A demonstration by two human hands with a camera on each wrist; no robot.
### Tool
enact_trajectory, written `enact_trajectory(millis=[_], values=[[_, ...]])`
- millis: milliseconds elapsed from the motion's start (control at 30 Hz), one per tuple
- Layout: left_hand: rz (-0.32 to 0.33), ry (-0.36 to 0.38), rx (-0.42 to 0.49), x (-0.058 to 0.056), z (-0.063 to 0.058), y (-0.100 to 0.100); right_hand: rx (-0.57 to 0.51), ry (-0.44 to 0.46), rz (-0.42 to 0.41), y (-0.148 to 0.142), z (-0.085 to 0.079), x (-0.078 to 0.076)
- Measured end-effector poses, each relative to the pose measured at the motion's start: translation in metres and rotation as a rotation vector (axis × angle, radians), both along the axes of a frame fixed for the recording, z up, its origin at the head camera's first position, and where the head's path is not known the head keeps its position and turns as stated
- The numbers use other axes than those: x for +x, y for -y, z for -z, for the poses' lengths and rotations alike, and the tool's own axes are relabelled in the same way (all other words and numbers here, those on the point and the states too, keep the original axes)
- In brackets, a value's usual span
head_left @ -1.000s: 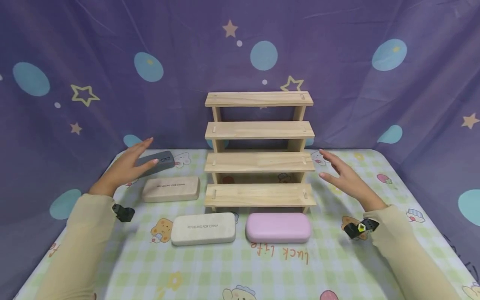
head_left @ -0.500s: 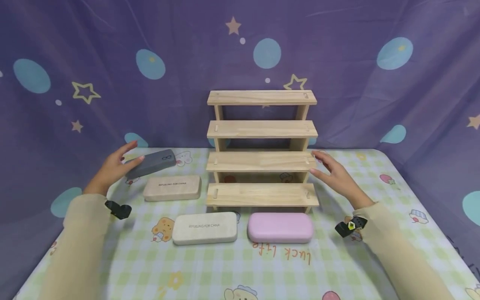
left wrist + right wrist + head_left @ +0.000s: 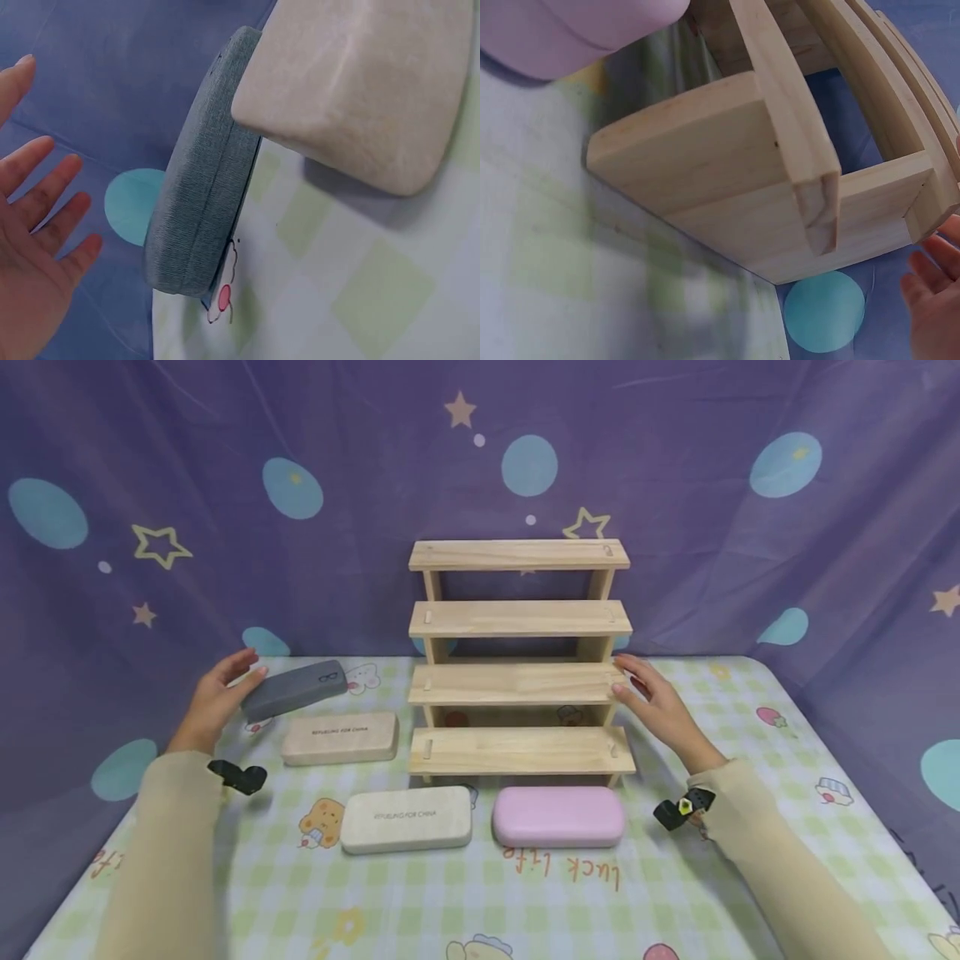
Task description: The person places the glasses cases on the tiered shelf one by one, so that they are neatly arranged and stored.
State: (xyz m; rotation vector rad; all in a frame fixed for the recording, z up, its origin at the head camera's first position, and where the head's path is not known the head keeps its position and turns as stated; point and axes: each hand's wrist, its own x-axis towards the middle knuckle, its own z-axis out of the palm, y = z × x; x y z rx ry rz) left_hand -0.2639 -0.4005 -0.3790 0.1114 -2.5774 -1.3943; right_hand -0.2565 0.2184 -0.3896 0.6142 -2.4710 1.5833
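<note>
My left hand (image 3: 213, 703) is at the left end of a grey-blue glasses case (image 3: 296, 689) lying angled at the back left. In the left wrist view its fingers (image 3: 54, 193) are spread beside the case, with a gap between. My right hand (image 3: 663, 708) is at the right end of a four-step wooden display rack (image 3: 517, 683), fingertips right at the second step from the bottom. The right wrist view shows those fingers (image 3: 930, 270) relaxed against the board's end, partly cut off by the frame.
A beige glasses case (image 3: 341, 739) lies in front of the grey-blue one. Nearer stand a cream glasses case (image 3: 407, 820) and a pink case (image 3: 558, 817), before the rack. A checked cloth (image 3: 420, 902) covers the table, and a purple curtain (image 3: 360, 577) hangs behind.
My left hand has lowered and shifted left to the end of the grey-blue case, uncovering more of it. My right hand has moved left to the rack's edge.
</note>
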Motion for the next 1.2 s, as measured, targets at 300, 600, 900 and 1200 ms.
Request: enact_trajectory(millis=[300,600,900,1200], values=[[-0.062,0.005,0.092,-0.003,0.008,0.004,-0.059,0.005,0.043,0.005,0.003,-0.002],[-0.122,0.031,0.204,-0.012,0.027,0.012,-0.118,0.015,0.029,0.002,0.011,-0.005],[-0.157,0.063,0.264,-0.013,0.035,0.017,-0.130,0.037,0.007,-0.001,0.013,-0.005],[-0.012,0.218,0.201,-0.014,0.048,0.022,-0.142,0.037,-0.003,-0.004,0.017,-0.008]])
